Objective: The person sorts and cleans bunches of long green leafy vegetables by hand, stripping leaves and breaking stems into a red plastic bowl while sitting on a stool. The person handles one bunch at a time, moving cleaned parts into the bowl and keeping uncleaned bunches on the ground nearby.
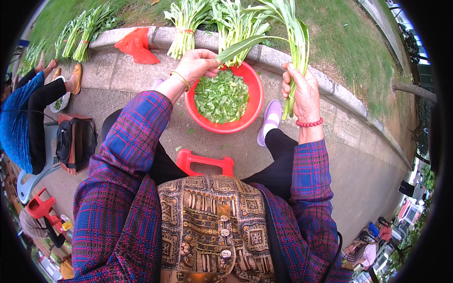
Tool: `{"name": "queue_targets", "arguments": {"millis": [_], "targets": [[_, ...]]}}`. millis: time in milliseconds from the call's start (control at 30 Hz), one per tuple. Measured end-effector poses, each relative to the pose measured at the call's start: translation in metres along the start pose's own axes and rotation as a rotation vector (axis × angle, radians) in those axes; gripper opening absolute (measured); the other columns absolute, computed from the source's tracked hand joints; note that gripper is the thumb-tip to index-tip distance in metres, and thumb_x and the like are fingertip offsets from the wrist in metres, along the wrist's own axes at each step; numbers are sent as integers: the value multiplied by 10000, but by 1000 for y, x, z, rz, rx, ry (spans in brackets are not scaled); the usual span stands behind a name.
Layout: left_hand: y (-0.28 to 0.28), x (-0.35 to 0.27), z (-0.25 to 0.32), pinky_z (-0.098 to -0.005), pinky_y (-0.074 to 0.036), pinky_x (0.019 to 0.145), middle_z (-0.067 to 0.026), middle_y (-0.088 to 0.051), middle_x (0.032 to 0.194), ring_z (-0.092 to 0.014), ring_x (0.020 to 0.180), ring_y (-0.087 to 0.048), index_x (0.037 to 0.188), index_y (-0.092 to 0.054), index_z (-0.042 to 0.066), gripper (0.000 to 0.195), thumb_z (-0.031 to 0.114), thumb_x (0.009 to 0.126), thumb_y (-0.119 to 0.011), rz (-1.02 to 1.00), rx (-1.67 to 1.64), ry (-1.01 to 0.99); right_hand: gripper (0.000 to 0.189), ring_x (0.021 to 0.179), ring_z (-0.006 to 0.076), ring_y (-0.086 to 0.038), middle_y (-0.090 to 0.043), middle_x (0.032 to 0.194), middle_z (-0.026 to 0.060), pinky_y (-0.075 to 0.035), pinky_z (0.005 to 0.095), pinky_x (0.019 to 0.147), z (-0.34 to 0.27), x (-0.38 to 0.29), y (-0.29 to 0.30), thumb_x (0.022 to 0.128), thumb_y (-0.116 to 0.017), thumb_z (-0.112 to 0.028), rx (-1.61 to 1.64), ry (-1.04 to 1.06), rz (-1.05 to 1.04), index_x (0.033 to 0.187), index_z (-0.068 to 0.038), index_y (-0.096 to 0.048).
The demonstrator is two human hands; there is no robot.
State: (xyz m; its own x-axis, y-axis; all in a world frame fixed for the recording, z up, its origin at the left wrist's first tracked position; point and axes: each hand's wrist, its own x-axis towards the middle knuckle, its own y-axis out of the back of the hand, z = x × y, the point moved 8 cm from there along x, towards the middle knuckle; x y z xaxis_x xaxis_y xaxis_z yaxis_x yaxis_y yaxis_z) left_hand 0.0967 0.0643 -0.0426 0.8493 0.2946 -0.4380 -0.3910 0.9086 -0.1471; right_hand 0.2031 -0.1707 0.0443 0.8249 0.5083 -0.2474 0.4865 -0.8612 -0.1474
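Note:
Between its thumb and fingers, my left hand (201, 65) pinches the tip of a long green leaf (244, 48). A thin stem runs from that leaf towards a small bunch of leafy green stalks (296, 44). My right hand (304, 90) grips this bunch near its lower ends, with the leaves pointing away from me. Below and between my hands, a red plastic basin (255, 102) on the pavement holds many cut green leaf pieces (221, 97). My left hand is above the basin's far left rim; my right hand is off to its right.
Tied bundles of greens (182, 39) lean on the stone kerb (270, 56), near a red plastic bag (138, 44). A red plastic stool (205, 162) is at my knees. To the left are a seated person (21, 123), a black bag (69, 139) and a light-blue chair (26, 185).

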Motion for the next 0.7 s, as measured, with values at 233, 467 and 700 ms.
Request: {"name": "queue_targets", "arguments": {"millis": [233, 467, 700], "targets": [[24, 3, 18, -226, -483, 541, -4, -623, 674, -68, 572, -587, 908, -660, 26, 91, 66, 844, -609, 159, 525, -271, 189, 491, 42, -434, -497, 653, -32, -354, 198, 426, -5, 1, 11, 913, -609, -222, -96, -21, -17, 953, -39, -592], [49, -12, 52, -325, -511, 607, -119, -647, 674, -204, 603, -637, 836, -685, 36, 131, 125, 767, -618, 463, 1001, -619, 188, 541, 32, -427, -516, 655, -55, -363, 210, 476, -2, -5, 16, 886, -646, -214, -546, -62, -223, 950, -38, -623], [64, -5, 46, -361, -528, 681, -159, -665, 750, -277, 701, -672, 861, -709, 61, 165, 156, 742, -645, 442, 1231, -459, 238, 630, 220, -575, -587, 688, 127, -454, 364, 603, -6, 1, 29, 829, -654, -240, -995, 195, -207, 910, -17, -627]]}}
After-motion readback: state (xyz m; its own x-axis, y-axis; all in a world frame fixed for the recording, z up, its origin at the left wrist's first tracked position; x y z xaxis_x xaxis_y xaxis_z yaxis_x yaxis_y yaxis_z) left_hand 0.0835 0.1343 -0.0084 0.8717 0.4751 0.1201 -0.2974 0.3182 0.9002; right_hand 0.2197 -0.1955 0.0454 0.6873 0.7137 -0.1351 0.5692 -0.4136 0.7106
